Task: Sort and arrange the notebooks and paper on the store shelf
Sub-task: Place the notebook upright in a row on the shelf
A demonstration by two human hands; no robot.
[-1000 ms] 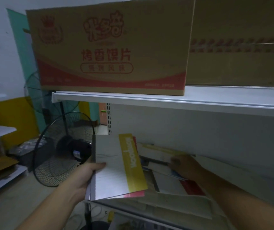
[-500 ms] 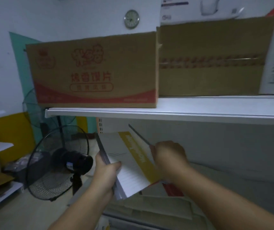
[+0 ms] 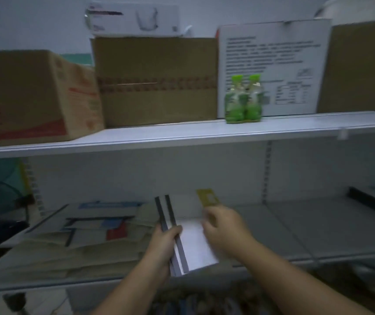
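Left hand (image 3: 163, 243) clamped on spines of notebooks (image 3: 187, 233), right hand (image 3: 221, 226) pinching their right edge, held over front edge of lower shelf (image 3: 295, 228); thin, light, floppy, likely slippery covers, best gripped at stiff spines; loose paper (image 3: 79, 253) piled left

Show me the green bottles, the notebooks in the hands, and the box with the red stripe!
green bottles (image 3: 243, 100): head view, on the pair's middle.
notebooks (image 3: 193, 242): head view, on the white cover.
box with the red stripe (image 3: 34, 96): head view, on its front face.
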